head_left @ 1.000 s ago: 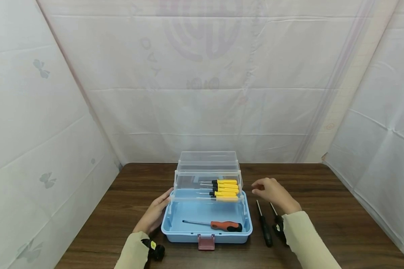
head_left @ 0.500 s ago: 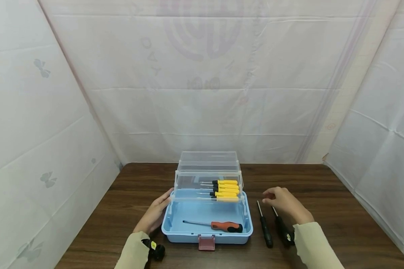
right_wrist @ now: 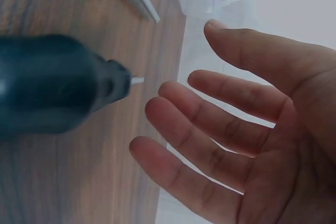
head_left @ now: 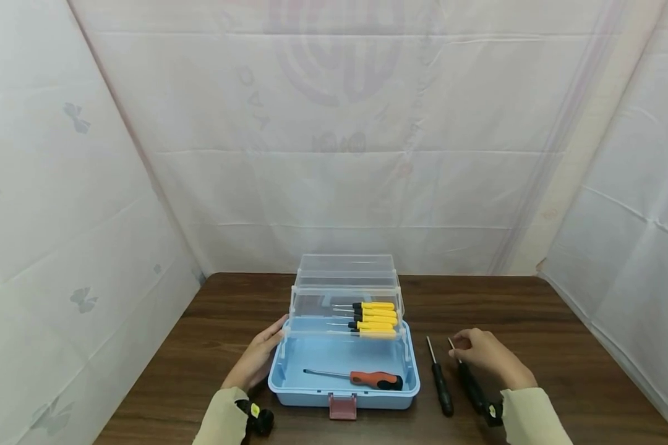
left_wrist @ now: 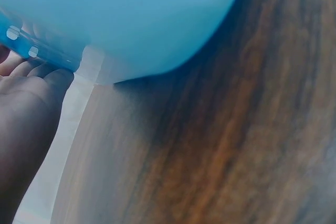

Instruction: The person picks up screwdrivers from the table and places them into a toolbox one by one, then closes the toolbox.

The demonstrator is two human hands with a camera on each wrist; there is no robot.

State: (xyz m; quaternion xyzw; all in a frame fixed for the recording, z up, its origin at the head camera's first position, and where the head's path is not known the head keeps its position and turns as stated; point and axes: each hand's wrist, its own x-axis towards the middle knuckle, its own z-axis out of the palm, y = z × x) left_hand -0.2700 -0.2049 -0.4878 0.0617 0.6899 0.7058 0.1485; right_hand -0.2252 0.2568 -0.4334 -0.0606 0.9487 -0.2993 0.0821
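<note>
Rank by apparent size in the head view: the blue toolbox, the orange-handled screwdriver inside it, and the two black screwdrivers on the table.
1. blue toolbox, plainly largest.
2. orange-handled screwdriver.
3. The two black screwdrivers look alike; the right one is partly hidden by the right hand, so unranked.

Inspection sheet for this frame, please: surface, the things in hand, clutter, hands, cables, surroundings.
Surface: dark wooden table.
Job's things: open blue toolbox with a clear raised tray holding yellow-handled screwdrivers; an orange-handled screwdriver lies in its base. Two black-handled screwdrivers, one nearer the box and one farther right, lie on the table to the box's right.
Clutter: nothing seen.
Hands: left hand rests against the toolbox's left side; right hand is open, fingers spread, over the farther black screwdriver, not gripping it.
Cables: nothing seen.
Surroundings: white sheeting on three sides.
</note>
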